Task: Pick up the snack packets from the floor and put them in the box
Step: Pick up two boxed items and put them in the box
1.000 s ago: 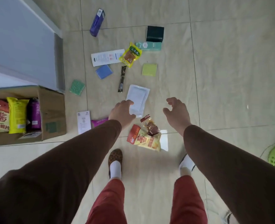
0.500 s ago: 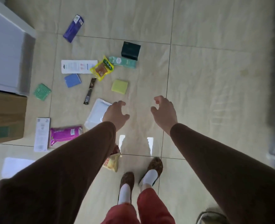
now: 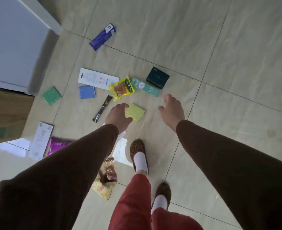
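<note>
Hands: left hand (image 3: 118, 116) open, empty, touching the green square packet (image 3: 135, 112) | right hand (image 3: 172, 108) open, empty, farther off on the packet's other side | box (image 3: 6, 113) well away, past the left hand | left is nearer.

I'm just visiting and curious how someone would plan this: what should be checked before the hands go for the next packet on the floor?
1. Both hands free: ok. The left hand and right hand are open and hold nothing.
2. A packet close by: ok. The yellow-green square packet lies between the hands, beside the left fingers.
3. Packet unobstructed: ok. Nothing lies on it.
4. Footing: not ok. The white flat packet lies right beside the forward foot.
5. Box within sight: ok, at far left.
6. Room inside the box: cannot tell; its inside is out of view.
</note>
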`<state>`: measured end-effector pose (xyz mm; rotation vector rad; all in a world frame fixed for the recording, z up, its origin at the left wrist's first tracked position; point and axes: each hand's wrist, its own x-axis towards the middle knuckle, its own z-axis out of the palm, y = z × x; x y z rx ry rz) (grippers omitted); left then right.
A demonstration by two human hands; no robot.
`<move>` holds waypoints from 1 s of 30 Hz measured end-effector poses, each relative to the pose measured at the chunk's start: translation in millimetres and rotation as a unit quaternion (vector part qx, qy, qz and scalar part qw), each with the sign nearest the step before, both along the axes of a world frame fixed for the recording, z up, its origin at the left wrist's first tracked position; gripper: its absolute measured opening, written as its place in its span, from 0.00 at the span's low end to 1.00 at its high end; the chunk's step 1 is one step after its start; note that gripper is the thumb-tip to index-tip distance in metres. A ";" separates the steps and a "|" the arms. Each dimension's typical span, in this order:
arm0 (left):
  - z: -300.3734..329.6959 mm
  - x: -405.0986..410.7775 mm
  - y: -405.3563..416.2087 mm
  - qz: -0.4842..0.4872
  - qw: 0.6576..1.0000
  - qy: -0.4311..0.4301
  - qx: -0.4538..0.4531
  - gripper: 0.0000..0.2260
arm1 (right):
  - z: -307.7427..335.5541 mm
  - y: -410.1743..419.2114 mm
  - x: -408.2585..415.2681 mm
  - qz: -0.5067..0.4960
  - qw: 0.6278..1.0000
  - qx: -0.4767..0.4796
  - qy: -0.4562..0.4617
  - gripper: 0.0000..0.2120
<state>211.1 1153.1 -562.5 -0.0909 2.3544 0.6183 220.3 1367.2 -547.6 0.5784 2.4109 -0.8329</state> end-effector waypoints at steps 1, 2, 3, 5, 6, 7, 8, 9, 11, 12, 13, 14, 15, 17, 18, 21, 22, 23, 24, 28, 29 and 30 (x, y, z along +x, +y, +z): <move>-6.4 -11.3 -0.8 0.006 1.000 -0.004 -0.003 0.24 | -8.3 1.3 -17.0 0.007 1.000 0.003 -0.001 0.22; -13.0 -21.8 -1.5 0.013 1.000 -0.008 -0.005 0.24 | -16.2 2.8 -33.2 0.016 1.000 0.008 -0.003 0.22; -20.3 -31.8 -1.7 0.021 1.000 -0.012 -0.005 0.24 | -24.9 4.8 -49.0 0.027 1.000 0.010 -0.005 0.22; -34.7 -49.2 0.8 0.031 0.999 -0.013 -0.006 0.24 | -43.2 10.4 -77.1 0.055 0.998 0.018 -0.011 0.23; -42.2 -57.4 3.4 0.034 0.999 -0.011 -0.006 0.24 | -53.3 14.0 -90.0 0.072 0.997 0.023 -0.014 0.23; -51.0 -65.4 7.1 0.034 0.999 -0.009 -0.007 0.25 | -64.3 18.0 -102.5 0.086 0.996 0.028 -0.016 0.23; -59.8 -73.6 11.8 0.030 0.999 -0.007 -0.011 0.24 | -75.1 21.8 -114.6 0.096 0.995 0.032 -0.019 0.23; -69.6 -81.9 17.1 0.025 1.000 -0.004 -0.017 0.24 | -87.1 25.4 -126.5 0.105 0.994 0.036 -0.023 0.24; -91.2 -98.9 29.3 0.020 0.999 0.008 -0.034 0.24 | -112.0 31.2 -149.5 0.125 0.990 0.049 -0.035 0.25; -102.6 -107.9 36.8 0.018 0.999 0.015 -0.039 0.24 | -124.7 34.6 -159.9 0.133 0.989 0.059 -0.042 0.26; -114.9 -116.6 44.6 0.016 0.999 0.023 -0.042 0.24 | -137.9 38.1 -168.9 0.143 0.986 0.071 -0.046 0.27; -127.5 -124.3 52.5 0.010 0.998 0.032 -0.046 0.24 | -150.7 41.5 -176.4 0.156 0.983 0.086 -0.049 0.28; -141.1 -132.1 60.7 -0.001 0.998 0.046 -0.052 0.24 | -163.9 45.1 -182.9 0.170 0.979 0.099 -0.053 0.30; -169.9 -145.2 77.1 -0.033 0.993 0.087 -0.072 0.24 | -190.3 52.3 -192.9 0.190 0.973 0.119 -0.061 0.35; -183.5 -150.6 84.7 -0.049 0.990 0.107 -0.082 0.23 | -203.2 54.8 -196.3 0.194 0.971 0.124 -0.066 0.38; -221.7 -161.4 100.3 -0.102 0.980 0.130 -0.109 0.19 | -239.8 58.5 -201.1 0.195 0.969 0.124 -0.087 0.44; -232.3 -162.7 102.7 -0.125 0.977 0.123 -0.118 0.18 | -250.2 59.1 -200.8 0.195 0.968 0.122 -0.094 0.45; -242.1 -162.6 103.8 -0.147 0.974 0.116 -0.126 0.17 | -259.6 60.1 -200.3 0.196 0.968 0.121 -0.100 0.45; -250.2 -161.6 104.3 -0.170 0.970 0.109 -0.133 0.16 | -266.8 61.6 -200.4 0.195 0.968 0.120 -0.102 0.45; -263.5 -161.4 108.1 -0.276 0.942 0.115 -0.154 0.17 | -281.2 73.6 -206.1 0.197 0.970 0.117 -0.078 0.46; -263.3 -163.3 109.3 -0.298 0.934 0.117 -0.155 0.18 | -281.9 76.7 -208.3 0.204 0.969 0.122 -0.074 0.46; -263.2 -165.8 110.7 -0.318 0.928 0.116 -0.155 0.21 | -281.7 79.3 -210.4 0.210 0.967 0.128 -0.073 0.47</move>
